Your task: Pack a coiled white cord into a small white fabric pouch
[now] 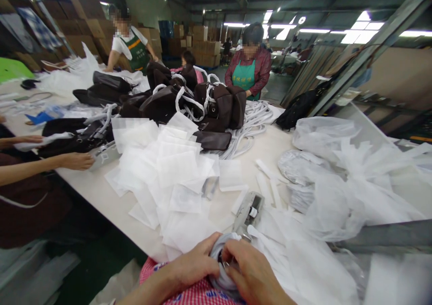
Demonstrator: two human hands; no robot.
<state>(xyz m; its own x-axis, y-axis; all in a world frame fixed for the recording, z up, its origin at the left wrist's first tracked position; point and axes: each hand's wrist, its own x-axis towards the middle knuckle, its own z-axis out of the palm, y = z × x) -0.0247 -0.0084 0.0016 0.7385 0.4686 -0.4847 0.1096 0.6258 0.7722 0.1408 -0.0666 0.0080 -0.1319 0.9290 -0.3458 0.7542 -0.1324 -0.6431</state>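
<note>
My left hand [194, 266] and my right hand [251, 275] meet at the bottom edge of the view, both closed round a coiled white strap [219, 255] with a small metal clasp showing between the fingers. They sit over my red checked lap, at the near edge of the white table [101, 197]. Just beyond them lies a heap of thin white pouches [168, 174] and a grey tape dispenser [249, 210].
Dark brown bags [189, 100] with white straps are piled mid-table. A co-worker's arms [47, 161] reach in from the left. Two people in green aprons stand at the far side. Crumpled clear plastic bags [344, 183] fill the right. Cardboard boxes are stacked behind.
</note>
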